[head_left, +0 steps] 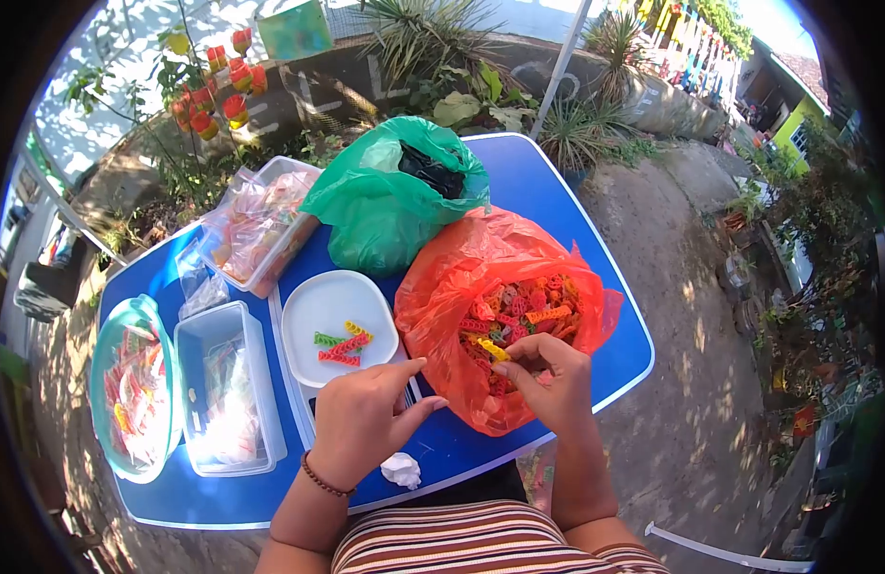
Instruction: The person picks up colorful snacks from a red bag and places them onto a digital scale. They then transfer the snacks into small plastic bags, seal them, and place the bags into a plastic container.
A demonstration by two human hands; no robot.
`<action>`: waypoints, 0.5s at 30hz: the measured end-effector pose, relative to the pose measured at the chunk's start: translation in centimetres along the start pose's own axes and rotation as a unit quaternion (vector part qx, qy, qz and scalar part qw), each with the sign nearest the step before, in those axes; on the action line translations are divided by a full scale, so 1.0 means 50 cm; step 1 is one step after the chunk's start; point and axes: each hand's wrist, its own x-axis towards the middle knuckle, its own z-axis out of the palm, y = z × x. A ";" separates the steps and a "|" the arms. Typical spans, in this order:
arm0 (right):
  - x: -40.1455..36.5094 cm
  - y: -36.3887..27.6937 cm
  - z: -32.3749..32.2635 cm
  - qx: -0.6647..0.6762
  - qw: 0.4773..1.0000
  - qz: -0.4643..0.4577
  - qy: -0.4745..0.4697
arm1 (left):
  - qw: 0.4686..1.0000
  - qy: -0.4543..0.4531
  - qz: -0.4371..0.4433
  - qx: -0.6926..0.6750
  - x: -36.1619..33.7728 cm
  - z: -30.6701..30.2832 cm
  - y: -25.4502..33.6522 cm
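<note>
My right hand (561,379) is over the opening of a red plastic bag (433,277), thumb and fingers pinched on a yellow ridged snack stick (493,351). Many red, orange and pink snack sticks (528,306) fill that bag. My left hand (366,413) hovers between the bag and a white square plate (304,320), its thumb and index finger apart with nothing between them. On the plate lie several loose sticks: red ones (341,359), a green one (326,339) and a yellow one (359,331).
Behind the plate stands a green plastic bag (366,225). Farther left are a tub of packed snacks (294,244), a clear box holding plastic bags (189,383) and a teal basket (98,383). Crumpled white tissue (401,470) rests near the blue table's (461,464) front edge.
</note>
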 end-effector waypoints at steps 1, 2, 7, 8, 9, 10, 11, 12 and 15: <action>0.001 -0.009 0.024 0.019 0.999 -0.028 -0.005 | 1.000 0.019 -0.020 0.006 -0.006 -0.020 -0.011; 0.003 -0.022 0.055 0.008 0.996 -0.085 -0.015 | 0.998 0.044 -0.044 0.019 -0.018 -0.033 -0.023; 0.002 -0.088 0.216 -0.034 0.971 -0.219 -0.094 | 0.981 0.144 -0.127 0.039 -0.086 -0.038 -0.087; 0.015 -0.085 0.238 -0.039 0.970 -0.224 -0.087 | 0.977 0.162 -0.136 0.039 -0.096 -0.029 -0.103; 0.033 -0.079 0.263 -0.044 0.969 -0.229 -0.080 | 0.976 0.172 -0.130 0.024 -0.103 -0.022 -0.118; 0.048 -0.074 0.287 -0.048 0.968 -0.235 -0.074 | 0.974 0.191 -0.122 0.015 -0.105 -0.015 -0.130; 0.061 -0.071 0.305 -0.056 0.970 -0.227 -0.071 | 0.971 0.211 -0.114 0.009 -0.105 -0.009 -0.140; 0.066 -0.075 0.317 -0.042 0.972 -0.221 -0.066 | 0.968 0.228 -0.106 0.005 -0.108 -0.007 -0.153; 0.083 -0.069 0.338 -0.012 0.975 -0.219 -0.025 | 0.953 0.296 -0.056 0.030 -0.112 0.001 -0.182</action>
